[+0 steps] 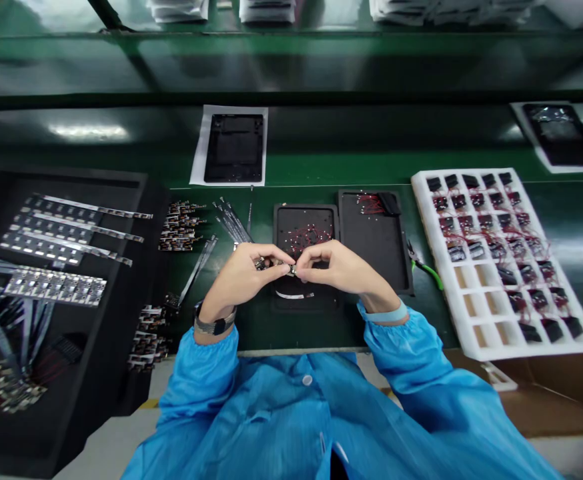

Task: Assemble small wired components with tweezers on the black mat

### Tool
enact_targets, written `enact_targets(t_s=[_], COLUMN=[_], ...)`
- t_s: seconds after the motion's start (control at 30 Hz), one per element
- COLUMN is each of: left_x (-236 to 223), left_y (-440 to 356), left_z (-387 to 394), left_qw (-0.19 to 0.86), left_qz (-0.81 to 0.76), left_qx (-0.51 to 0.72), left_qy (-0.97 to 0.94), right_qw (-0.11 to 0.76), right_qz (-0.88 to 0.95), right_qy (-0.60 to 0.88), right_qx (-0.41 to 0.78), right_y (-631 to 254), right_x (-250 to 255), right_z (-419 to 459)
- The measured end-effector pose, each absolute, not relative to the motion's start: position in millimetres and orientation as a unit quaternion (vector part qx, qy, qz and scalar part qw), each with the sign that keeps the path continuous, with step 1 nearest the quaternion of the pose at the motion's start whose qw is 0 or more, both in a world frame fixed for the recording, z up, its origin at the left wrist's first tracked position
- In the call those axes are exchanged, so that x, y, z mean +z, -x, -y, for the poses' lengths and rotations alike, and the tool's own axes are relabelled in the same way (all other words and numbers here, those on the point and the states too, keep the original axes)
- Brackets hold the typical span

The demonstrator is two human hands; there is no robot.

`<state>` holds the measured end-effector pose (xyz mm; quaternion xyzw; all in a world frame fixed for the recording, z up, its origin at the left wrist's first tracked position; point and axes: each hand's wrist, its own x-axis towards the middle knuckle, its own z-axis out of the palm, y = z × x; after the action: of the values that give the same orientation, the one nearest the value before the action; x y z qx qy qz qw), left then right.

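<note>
My left hand [244, 277] is closed in a pinch on a small circuit board [260, 264], partly hidden by the fingers. Meeting it fingertip to fingertip, my right hand [344, 268] pinches at the board's end; whatever lies between its fingers is too small to make out. Both hands are above the near part of a black tray [305, 212] with thin red wires [307, 237] in it. A pale flat strip [291, 295] lies in that tray, just below the hands. Several flat ribbon cables [234, 220] lie beyond my left hand.
Another black tray [371, 247] holds red-wired dark parts [389, 204]. Green-handled cutters [427, 270] lie beside a white foam tray [464, 277] of wired black parts. Circuit boards [179, 227] are stacked at left, by a large black bin [121, 267]. A black panel [235, 148] lies farther back.
</note>
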<state>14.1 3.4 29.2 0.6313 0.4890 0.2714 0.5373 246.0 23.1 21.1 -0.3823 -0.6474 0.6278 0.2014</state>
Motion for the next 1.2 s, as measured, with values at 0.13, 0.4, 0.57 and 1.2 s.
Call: enact_targets(t_s=[0.13, 0.4, 0.57, 1.2], left_x=[25, 26, 26, 17], left_y=[-14, -15, -16, -11], left_z=[-4, -4, -2, -4], left_qw=[0.533, 0.533, 0.513, 0.561], left_qz=[-0.491, -0.497, -0.511, -0.476], left_qx=[0.275, 0.272, 0.247, 0.274], left_qy=[-0.632, -0.629, -0.644, -0.619], right_qw=[0.202, 0.194, 0.176, 0.183], right_qz=[0.643, 0.630, 0.614, 0.606], right_qy=[0.396, 0.409, 0.431, 0.419], right_qx=[0.624, 0.631, 0.637, 0.651], right_y=[-245, -243, -240, -242], right_x=[18, 14, 14, 19], right_z=[-22, -20, -18, -16])
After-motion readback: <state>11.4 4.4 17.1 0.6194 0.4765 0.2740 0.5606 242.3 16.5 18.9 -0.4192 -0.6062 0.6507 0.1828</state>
